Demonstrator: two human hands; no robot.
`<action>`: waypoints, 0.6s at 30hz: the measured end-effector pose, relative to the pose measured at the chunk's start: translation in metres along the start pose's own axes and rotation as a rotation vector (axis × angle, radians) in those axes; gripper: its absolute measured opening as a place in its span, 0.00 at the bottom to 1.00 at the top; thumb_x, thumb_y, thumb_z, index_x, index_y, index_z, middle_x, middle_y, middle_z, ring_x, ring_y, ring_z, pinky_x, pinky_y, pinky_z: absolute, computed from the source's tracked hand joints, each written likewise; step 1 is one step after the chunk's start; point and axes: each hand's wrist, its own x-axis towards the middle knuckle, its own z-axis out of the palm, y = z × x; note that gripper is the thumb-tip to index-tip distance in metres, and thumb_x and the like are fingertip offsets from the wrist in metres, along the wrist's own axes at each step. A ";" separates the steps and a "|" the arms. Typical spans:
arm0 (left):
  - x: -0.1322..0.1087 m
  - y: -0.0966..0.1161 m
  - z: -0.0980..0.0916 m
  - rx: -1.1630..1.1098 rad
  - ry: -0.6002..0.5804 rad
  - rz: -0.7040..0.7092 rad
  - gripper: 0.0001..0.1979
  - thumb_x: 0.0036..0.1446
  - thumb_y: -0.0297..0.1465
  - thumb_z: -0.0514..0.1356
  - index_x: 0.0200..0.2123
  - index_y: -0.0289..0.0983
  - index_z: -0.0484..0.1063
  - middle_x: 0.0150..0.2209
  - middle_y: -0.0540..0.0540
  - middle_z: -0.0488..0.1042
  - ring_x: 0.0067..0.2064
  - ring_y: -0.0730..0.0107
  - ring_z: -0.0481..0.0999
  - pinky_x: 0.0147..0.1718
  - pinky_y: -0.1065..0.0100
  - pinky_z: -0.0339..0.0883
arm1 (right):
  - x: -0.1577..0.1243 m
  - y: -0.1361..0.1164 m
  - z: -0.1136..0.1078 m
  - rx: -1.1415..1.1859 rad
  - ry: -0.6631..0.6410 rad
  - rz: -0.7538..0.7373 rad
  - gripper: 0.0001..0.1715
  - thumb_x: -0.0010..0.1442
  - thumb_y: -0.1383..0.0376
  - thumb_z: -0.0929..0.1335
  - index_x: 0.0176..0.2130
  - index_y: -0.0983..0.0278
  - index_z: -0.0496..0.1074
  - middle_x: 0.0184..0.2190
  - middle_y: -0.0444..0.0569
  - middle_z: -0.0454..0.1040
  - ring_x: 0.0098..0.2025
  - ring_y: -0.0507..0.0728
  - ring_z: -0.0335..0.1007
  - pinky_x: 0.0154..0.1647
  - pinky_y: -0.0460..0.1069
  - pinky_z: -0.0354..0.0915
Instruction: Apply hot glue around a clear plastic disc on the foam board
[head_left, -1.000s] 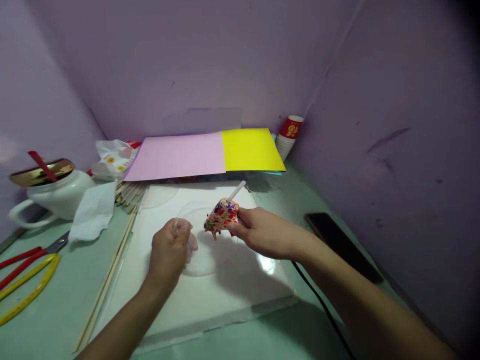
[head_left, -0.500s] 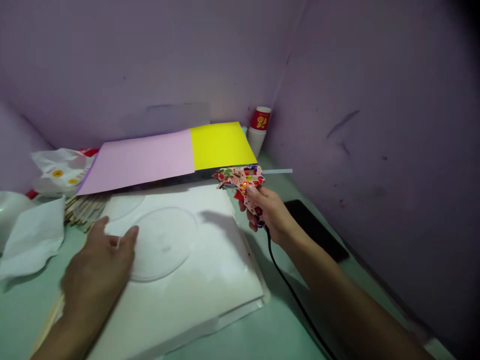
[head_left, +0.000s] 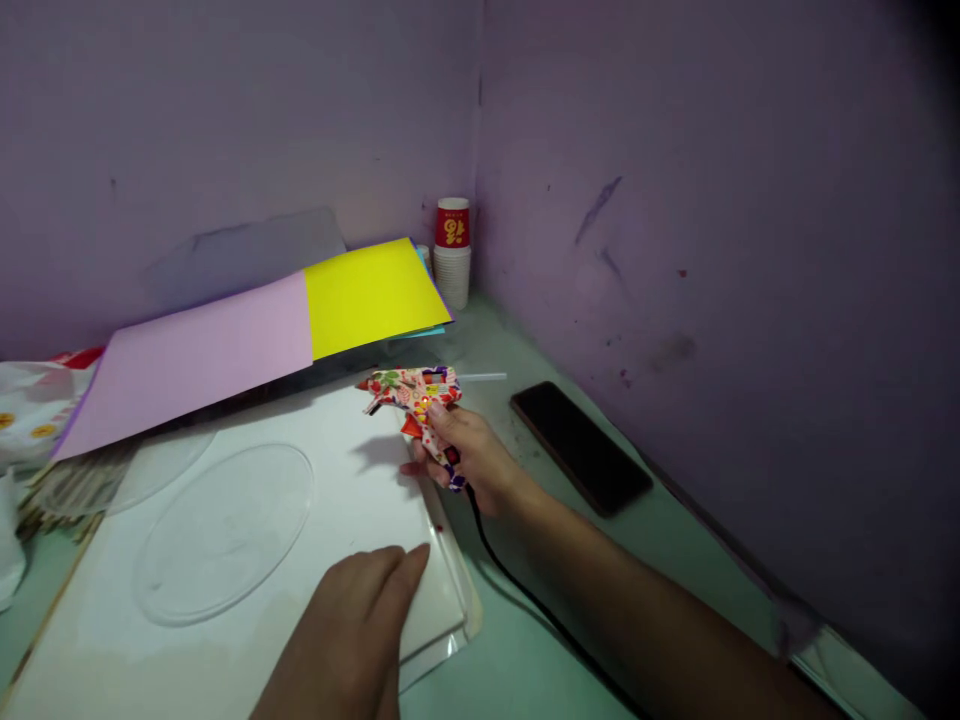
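My right hand (head_left: pixel 469 450) is wrapped round the handle of a flower-patterned hot glue gun (head_left: pixel 416 392). A clear glue stick (head_left: pixel 484 377) juts from its back, and its nozzle points left over the white board (head_left: pixel 360 500). A small light glows on the gun's side. My left hand (head_left: pixel 352 620) is low over the board's right part, back of the hand up, thumb and fingers drawn together; whatever may be between them is hidden. Left of it, a clear round disc (head_left: pixel 225 535) lies flat on the board. Another clear disc (head_left: pixel 169 470) overlaps the board's far left corner.
A black cord (head_left: pixel 525 590) runs from the gun toward me. Right of it lies a dark phone (head_left: pixel 581 445). Pink paper (head_left: pixel 195 360) and yellow paper (head_left: pixel 375 295) stand behind the board, paper cups (head_left: pixel 452 255) in the corner, wooden sticks (head_left: pixel 67 490) at left. Purple walls bound the table.
My left hand has moved right, from beside the clear disc to the board's right part, and its fingers have come together. The view has turned right; the glue gun stays in my right hand.
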 end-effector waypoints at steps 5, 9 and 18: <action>0.032 0.006 0.001 0.107 -0.209 -0.140 0.32 0.44 0.17 0.48 0.55 0.33 0.59 0.42 0.38 0.71 0.40 0.60 0.70 0.39 0.61 0.67 | 0.004 0.010 -0.004 0.051 -0.068 0.036 0.21 0.53 0.50 0.62 0.24 0.65 0.64 0.17 0.40 0.67 0.11 0.44 0.52 0.18 0.46 0.56; 0.047 0.014 -0.001 0.212 -0.443 -0.204 0.32 0.42 0.15 0.47 0.54 0.32 0.63 0.41 0.38 0.71 0.39 0.59 0.69 0.38 0.57 0.66 | 0.005 0.015 -0.004 0.044 -0.084 0.055 0.19 0.53 0.51 0.63 0.25 0.65 0.64 0.16 0.40 0.67 0.11 0.44 0.53 0.17 0.45 0.53; 0.036 0.023 0.007 0.341 -0.397 0.105 0.22 0.46 0.16 0.46 0.40 0.29 0.74 0.47 0.33 0.71 0.40 0.55 0.72 0.37 0.54 0.69 | 0.002 0.013 -0.003 0.006 -0.066 0.064 0.19 0.52 0.51 0.64 0.30 0.65 0.65 0.15 0.38 0.67 0.11 0.44 0.53 0.14 0.43 0.49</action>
